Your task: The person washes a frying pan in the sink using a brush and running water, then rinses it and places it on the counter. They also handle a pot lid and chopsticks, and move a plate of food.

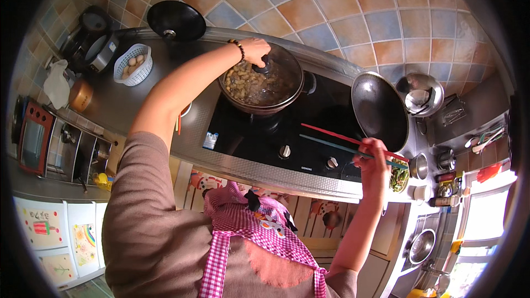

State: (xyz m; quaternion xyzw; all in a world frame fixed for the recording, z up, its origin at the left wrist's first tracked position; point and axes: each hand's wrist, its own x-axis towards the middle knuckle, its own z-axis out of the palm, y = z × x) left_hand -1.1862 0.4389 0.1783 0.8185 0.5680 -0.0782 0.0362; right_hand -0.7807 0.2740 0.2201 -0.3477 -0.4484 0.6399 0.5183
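Observation:
My left hand (256, 51) grips the black knob (261, 66) of a glass lid (285, 64), which lies over a pot (265, 109) of chunky brown food on the black glass cooktop (265, 140). Whether the lid rests fully on the rim cannot be told. In my right hand (374, 159) is a pair of chopsticks, one red (331, 133) and one teal (331, 143), their thin ends pointing left over the cooktop. Just right of that hand stands a dish of green vegetables (398, 176).
A black wok (379, 109) sits at the cooktop's right, beside steel bowls (420, 93). Seasoning bottles (447, 190) stand far right. On the left counter are a white basket of eggs (133, 64) and a copper-coloured pot (80, 96); a black lid (177, 18) leans on the wall.

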